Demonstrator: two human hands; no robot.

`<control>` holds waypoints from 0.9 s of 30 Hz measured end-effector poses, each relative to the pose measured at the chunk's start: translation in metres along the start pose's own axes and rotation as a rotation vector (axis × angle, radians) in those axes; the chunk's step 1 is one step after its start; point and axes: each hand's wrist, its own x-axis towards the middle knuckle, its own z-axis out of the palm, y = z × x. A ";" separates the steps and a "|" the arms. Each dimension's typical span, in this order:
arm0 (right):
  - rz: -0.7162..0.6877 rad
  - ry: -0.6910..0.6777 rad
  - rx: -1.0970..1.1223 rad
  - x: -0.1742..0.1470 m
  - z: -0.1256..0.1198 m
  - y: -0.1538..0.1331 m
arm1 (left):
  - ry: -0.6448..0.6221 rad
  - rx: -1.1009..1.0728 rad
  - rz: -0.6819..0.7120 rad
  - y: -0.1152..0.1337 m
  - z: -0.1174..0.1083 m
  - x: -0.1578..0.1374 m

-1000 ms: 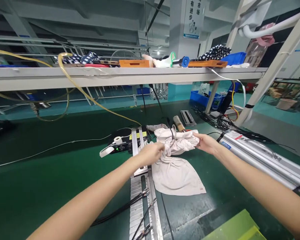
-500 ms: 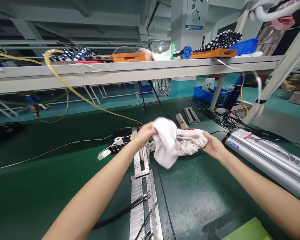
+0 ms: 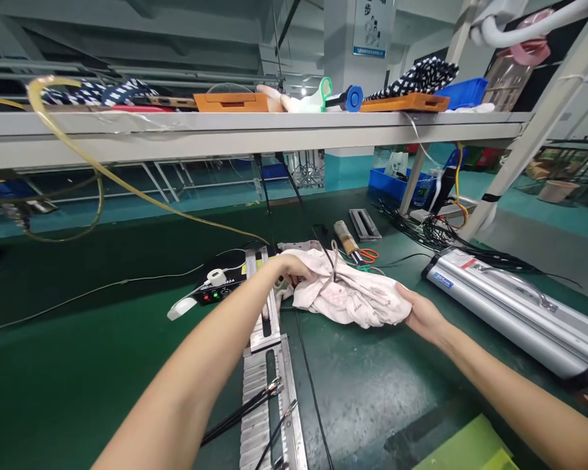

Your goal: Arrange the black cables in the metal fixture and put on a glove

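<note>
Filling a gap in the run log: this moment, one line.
left hand: touching cloth, partly hidden | right hand: holding cloth's end | scissors: behind

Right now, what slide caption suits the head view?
Left grip and right grip at opposite ends of a crumpled pale cloth over a green workbench, silver unit at right.

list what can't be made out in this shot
Head view:
Left hand: some fingers, hidden by the printed cloth.
Right hand: most fingers, behind the cloth.
Cloth lettering: too small to read.
Yellow-green sheet: cut off by the bottom edge.
</note>
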 end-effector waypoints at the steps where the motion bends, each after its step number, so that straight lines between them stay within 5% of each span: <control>1: 0.022 0.015 -0.009 -0.005 -0.004 -0.004 | -0.009 0.022 -0.005 0.002 -0.005 0.000; 3: 0.022 0.022 -0.011 -0.019 -0.011 -0.012 | 0.032 0.040 0.004 0.004 -0.010 0.001; 7: -0.195 0.141 0.003 -0.062 -0.030 -0.021 | 0.170 0.106 0.014 -0.006 0.006 0.000; 12: -0.162 0.180 -0.132 -0.100 -0.070 -0.001 | 0.078 0.325 0.117 -0.016 0.031 -0.019; 17: -0.221 0.333 -0.695 -0.094 -0.096 0.003 | 0.085 0.672 0.403 -0.008 0.064 -0.066; 20: -0.401 0.425 -0.867 -0.065 -0.079 0.001 | -0.075 0.846 0.645 -0.011 0.108 -0.092; 23: -0.549 0.331 -0.983 -0.025 -0.040 0.007 | -0.211 1.001 0.812 -0.022 0.148 -0.105; 27: -0.614 0.257 -1.040 0.007 0.004 -0.007 | -0.216 1.155 0.887 -0.036 0.144 -0.121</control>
